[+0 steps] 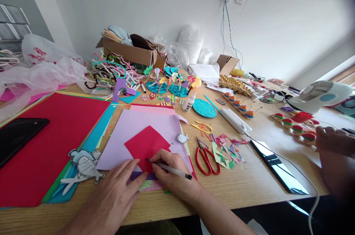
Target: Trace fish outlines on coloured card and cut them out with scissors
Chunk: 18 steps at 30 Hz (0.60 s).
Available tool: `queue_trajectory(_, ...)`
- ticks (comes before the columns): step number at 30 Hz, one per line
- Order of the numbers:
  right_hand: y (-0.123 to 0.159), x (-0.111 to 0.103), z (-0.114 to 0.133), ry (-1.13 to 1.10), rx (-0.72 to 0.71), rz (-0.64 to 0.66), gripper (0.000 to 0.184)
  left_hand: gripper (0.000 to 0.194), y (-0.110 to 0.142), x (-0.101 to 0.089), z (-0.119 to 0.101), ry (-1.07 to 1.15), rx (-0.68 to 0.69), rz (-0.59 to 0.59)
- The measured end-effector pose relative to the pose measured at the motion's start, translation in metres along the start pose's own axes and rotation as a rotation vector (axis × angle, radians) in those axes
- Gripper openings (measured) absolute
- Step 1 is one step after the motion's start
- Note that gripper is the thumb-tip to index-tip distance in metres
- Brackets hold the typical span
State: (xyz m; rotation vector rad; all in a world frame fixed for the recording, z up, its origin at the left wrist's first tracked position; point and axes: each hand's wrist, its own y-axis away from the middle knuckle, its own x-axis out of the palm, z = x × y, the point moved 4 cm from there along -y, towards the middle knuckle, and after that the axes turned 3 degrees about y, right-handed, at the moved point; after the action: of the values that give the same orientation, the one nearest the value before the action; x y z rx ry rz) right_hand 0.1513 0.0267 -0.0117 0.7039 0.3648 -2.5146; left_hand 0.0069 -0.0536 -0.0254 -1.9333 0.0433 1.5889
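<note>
My right hand (170, 173) is closed around a grey pen (169, 169), whose tip rests on a red paper piece (144, 145). That red piece lies on a lilac sheet (138, 126) near the table's front edge. My left hand (111, 198) lies flat with fingers stretched out, pressing the paper's lower edge just left of the pen tip. A grey paper fish cutout (84, 166) sits to the left of my left hand.
Red-handled scissors (206, 159) and paper scraps (226, 148) lie to the right. A large red sheet (52, 139) with a black tablet (16, 135) is on the left. A phone (277, 168), glue bottle (189, 102) and craft pieces fill the back. Another person's hand (334, 140) is at the right.
</note>
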Motion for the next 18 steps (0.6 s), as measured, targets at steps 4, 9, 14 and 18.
queue_trajectory(4, -0.0007, -0.0004, 0.0005, 0.016, -0.020, -0.007, 0.015, 0.046, -0.0019, -0.0007, -0.0010, -0.004, 0.010, 0.005)
queue_trajectory(9, -0.0009, -0.0015, 0.0020, 0.024, -0.041, -0.008, 0.016, 0.046, -0.0018, -0.0012, -0.0014, -0.009, 0.023, 0.008)
queue_trajectory(14, 0.0016, -0.0041, 0.0043, 0.002, -0.044, -0.015, 0.016, 0.047, 0.0014, 0.0050, 0.0004, 0.022, -0.011, 0.017)
queue_trajectory(18, 0.0041, -0.0059, 0.0038, -0.008, -0.037, -0.010, 0.014, 0.050, 0.0028, 0.0077, 0.0002, 0.028, -0.010, 0.023)
